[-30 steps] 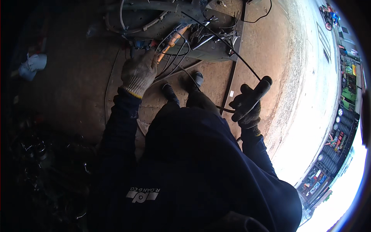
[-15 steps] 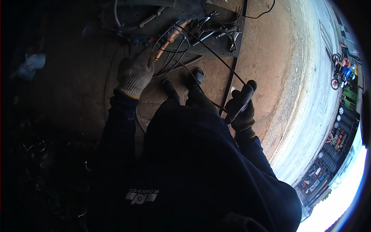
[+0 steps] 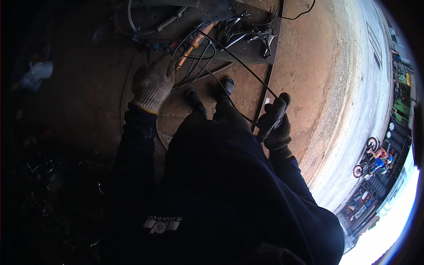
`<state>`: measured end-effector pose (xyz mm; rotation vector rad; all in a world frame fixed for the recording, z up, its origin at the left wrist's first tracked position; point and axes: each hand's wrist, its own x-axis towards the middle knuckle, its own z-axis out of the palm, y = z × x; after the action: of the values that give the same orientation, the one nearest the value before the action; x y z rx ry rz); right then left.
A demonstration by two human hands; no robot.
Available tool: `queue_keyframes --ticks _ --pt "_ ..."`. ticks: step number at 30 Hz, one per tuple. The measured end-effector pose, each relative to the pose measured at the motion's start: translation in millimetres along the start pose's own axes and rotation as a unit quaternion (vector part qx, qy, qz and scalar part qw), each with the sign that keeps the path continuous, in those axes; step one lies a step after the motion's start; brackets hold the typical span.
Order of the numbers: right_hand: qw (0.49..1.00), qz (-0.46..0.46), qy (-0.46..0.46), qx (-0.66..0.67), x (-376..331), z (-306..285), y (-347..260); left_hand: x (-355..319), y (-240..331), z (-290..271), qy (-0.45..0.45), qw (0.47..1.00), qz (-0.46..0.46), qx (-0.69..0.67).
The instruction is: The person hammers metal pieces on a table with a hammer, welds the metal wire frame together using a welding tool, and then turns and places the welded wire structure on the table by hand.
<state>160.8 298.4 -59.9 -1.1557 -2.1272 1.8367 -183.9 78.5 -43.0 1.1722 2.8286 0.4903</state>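
My right hand point(image 3: 274, 121), in a dark knit glove, is closed round a black cable point(image 3: 247, 65). From it the cable runs up and left to the workbench, where several loops hang off the front edge. A second stretch of cable sags from the same hand toward the loops. My left hand point(image 3: 152, 84), in a pale knit glove with a yellow cuff edge, is at the bench edge beside the loops. Its thumb lies near an orange rod-like tool point(image 3: 193, 47), whose kind I cannot make out. Shadow hides its fingertips and whatever they touch.
On the dark bench point(image 3: 251, 56) lie several thin metal rods and tangled metal parts point(image 3: 247, 33). A hose point(image 3: 159, 131) curves over the floor near my shoes point(image 3: 228, 86). Beyond the dirt strip at the right, a person rides a motorcycle point(image 3: 371, 159) along the road.
The motorcycle has moved down along the road in the picture. Both hands have stayed almost in place, and the cable from my right hand has shifted only slightly.
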Motion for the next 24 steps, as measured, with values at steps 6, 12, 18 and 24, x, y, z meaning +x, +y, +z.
queue_keyframes --ticks 6,12,18,24 --pt "0.995 -0.023 0.003 -0.093 -1.1 -2.5 -0.9 -0.3 2.7 -3.7 -0.025 1.000 -0.013 -0.004" --pt "0.995 -0.011 0.001 -0.094 -3.1 -5.5 4.2 3.9 5.2 -10.3 -0.098 0.993 -0.063 -0.019" --pt "0.996 -0.024 0.049 -0.068 -5.0 3.2 -4.8 3.7 3.3 -7.2 -0.050 0.998 -0.025 -0.007" --pt "0.994 -0.018 0.026 -0.104 -4.2 -0.7 -11.4 1.9 0.6 -5.1 -0.077 0.996 -0.043 -0.013"
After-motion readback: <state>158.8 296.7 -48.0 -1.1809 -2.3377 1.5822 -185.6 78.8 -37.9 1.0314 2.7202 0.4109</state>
